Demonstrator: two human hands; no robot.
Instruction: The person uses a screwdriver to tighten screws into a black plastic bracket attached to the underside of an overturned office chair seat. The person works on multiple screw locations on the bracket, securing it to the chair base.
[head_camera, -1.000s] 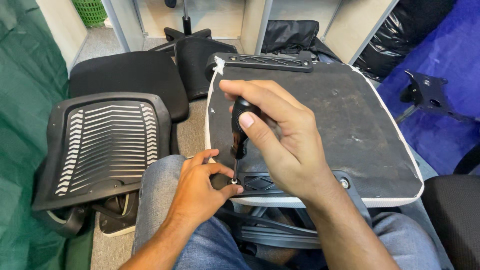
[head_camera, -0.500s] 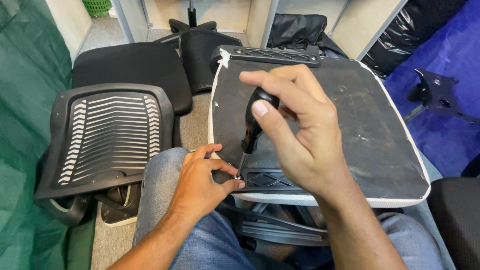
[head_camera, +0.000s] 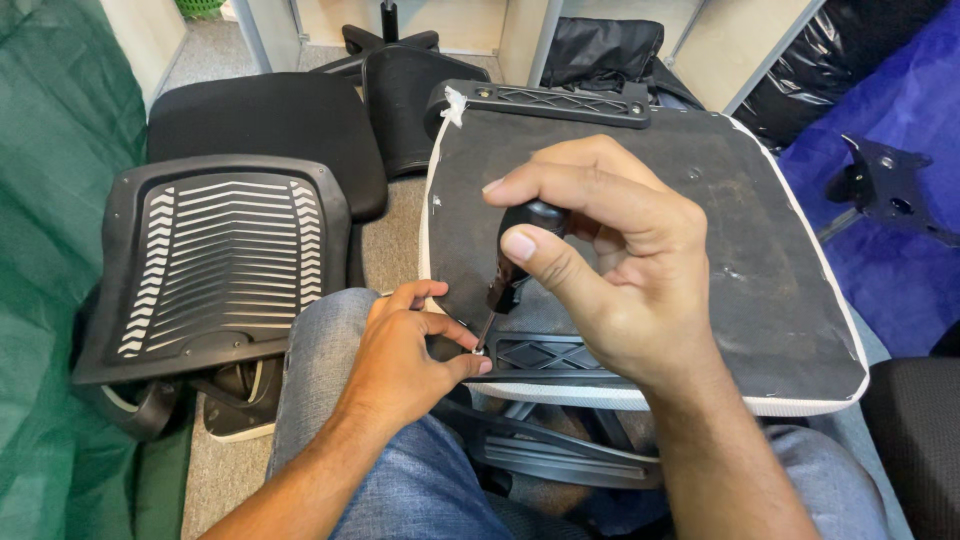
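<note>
R hand (head_camera: 610, 270) fist-closed on screwdriver (head_camera: 515, 255) | L hand (head_camera: 410, 355) pinching tip

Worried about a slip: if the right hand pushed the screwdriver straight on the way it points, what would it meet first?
Probably the left hand's fingertips, pinched right at the tip of the black-handled screwdriver held by the right hand, on the upturned black seat pan; depth is unclear.

A slatted black chair back (head_camera: 215, 265) lies near green fabric (head_camera: 55, 250).

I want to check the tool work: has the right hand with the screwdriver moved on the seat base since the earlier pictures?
Yes. The right hand and screwdriver tilted away from the seat base's left edge; the tip stays by the left hand.
</note>
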